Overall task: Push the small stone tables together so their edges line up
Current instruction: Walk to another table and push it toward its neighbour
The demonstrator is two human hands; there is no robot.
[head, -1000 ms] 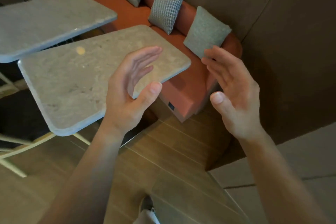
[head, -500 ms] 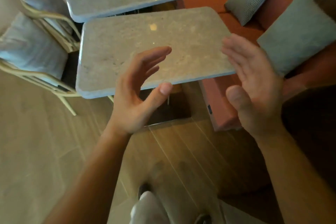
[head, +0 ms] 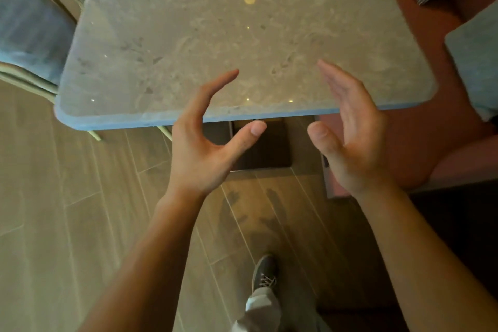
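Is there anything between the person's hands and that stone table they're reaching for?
Nothing visible. The left hand and right hand, both open, hover at the near edge of the stone table.

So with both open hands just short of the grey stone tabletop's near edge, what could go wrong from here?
1. The left hand and right hand sit close together near the middle of the grey stone tabletop; an uneven push might swing it out of line.
2. The light-framed chair with the grey cushion sits right against the table's left side and could catch.
3. The orange bench crowds the right corner.
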